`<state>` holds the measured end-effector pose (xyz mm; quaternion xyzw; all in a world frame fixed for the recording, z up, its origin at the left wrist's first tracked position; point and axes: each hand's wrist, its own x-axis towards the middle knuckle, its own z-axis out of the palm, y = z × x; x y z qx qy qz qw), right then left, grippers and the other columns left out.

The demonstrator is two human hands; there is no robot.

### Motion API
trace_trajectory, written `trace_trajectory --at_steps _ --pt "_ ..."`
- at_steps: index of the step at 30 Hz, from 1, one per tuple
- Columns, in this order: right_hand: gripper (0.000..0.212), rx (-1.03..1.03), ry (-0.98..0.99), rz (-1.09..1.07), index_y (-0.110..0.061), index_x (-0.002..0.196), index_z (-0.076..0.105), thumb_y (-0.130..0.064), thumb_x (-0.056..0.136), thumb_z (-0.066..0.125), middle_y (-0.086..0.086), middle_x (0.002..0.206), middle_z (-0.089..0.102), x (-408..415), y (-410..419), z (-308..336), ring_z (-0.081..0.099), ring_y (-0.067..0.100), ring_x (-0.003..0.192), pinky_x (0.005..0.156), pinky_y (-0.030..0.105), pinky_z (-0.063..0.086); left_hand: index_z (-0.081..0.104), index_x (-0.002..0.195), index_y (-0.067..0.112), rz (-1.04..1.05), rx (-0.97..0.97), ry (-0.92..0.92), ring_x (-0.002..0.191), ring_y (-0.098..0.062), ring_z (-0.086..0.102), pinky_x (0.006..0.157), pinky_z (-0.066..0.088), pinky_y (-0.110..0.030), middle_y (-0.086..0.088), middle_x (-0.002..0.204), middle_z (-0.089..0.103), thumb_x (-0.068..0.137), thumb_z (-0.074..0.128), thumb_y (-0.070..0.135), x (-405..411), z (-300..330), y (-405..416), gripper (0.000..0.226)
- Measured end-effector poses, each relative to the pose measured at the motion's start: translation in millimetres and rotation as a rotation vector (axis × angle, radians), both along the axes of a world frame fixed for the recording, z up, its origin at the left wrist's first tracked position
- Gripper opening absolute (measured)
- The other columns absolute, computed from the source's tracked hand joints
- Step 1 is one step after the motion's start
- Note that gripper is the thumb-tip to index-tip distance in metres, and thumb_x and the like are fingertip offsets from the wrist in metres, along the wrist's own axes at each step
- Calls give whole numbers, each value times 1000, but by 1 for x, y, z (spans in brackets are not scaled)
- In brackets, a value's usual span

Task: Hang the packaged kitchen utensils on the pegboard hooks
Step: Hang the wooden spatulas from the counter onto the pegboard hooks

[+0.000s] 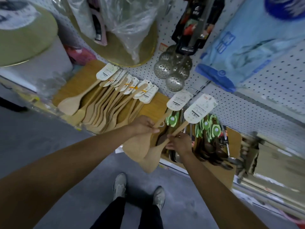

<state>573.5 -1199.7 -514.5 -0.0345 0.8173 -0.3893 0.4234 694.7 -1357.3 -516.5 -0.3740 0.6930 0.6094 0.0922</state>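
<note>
My left hand [143, 125] grips the handle of a wooden spatula [162, 119] whose white card tag [177, 101] points up toward the pegboard [148, 70]. My right hand [179, 142] holds a second wooden spatula [177, 130] by its handle, its white tag [198, 109] raised beside the first. Both broad blades hang below my hands. Several tagged wooden spatulas [105, 103] hang in a row on the pegboard to the left.
Perforated metal skimmers [173, 70] hang above my hands. Dark spoons with green tags [209, 129] hang to the right. Plastic-wrapped trays [128, 30] and a blue package [247, 43] fill the upper pegboard. My shoes [119, 185] stand on grey floor below.
</note>
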Motion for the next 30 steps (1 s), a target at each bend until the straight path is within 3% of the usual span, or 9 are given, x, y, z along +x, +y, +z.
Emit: trace_trajectory --at_steps 4,8,10,12,14,18,21,24,30 --pt "12 -15 59 -5 1 88 64 -10 92 66 13 69 69 5 40 42 67 16 46 47 29 58 62 95 8 -105 -13 66 82 -8 57 59 38 -5 3 82 62 89 75 21 -1 43 27 19" --pt "23 -52 147 -68 -4 79 65 -22 92 67 11 68 70 5 83 82 70 28 57 61 45 61 66 85 15 -142 17 103 70 3 63 69 44 -11 5 75 69 92 70 19 -13 81 60 9" --pt "24 -70 167 -128 0 85 65 -22 93 66 12 68 69 3 105 101 70 27 55 58 43 61 71 101 9 -178 43 104 68 4 66 68 47 -11 4 76 71 92 70 16 -20 95 79 12" --pt "21 -92 194 -165 -1 80 66 -18 93 66 10 63 66 -1 128 117 67 22 50 54 41 60 69 117 5 -229 39 87 86 -8 70 78 49 -17 -6 94 74 89 73 16 -30 104 99 31" --pt "24 -101 225 -201 -7 71 65 -18 92 66 11 63 67 -7 151 130 68 29 57 61 54 59 67 122 9 -250 49 85 101 -21 68 89 51 -29 -9 110 73 84 79 21 -42 113 120 41" --pt "19 -108 372 -147 -8 77 64 -19 94 64 9 70 71 -23 197 157 71 32 68 65 55 59 67 94 21 -292 65 166 80 -12 68 87 52 -31 -1 90 75 87 76 13 -69 147 166 15" --pt "16 -116 478 -119 -26 76 61 -22 91 65 -6 65 68 -37 228 175 70 23 64 61 51 59 61 96 16 -312 89 232 67 -13 69 80 53 -33 -12 87 74 89 71 4 -91 171 197 17" --pt "4 -146 554 -161 -25 87 64 -23 89 66 -3 76 70 -55 262 191 70 24 68 62 50 59 57 103 15 -312 148 281 53 -18 68 58 60 -34 -11 84 72 89 69 0 -117 196 231 24" --pt "24 -245 632 -220 -14 89 63 -35 96 56 7 74 70 -93 344 218 70 21 65 67 50 59 61 114 -2 -291 73 417 85 -25 72 64 64 -31 -32 114 65 80 69 -20 -165 220 310 39"
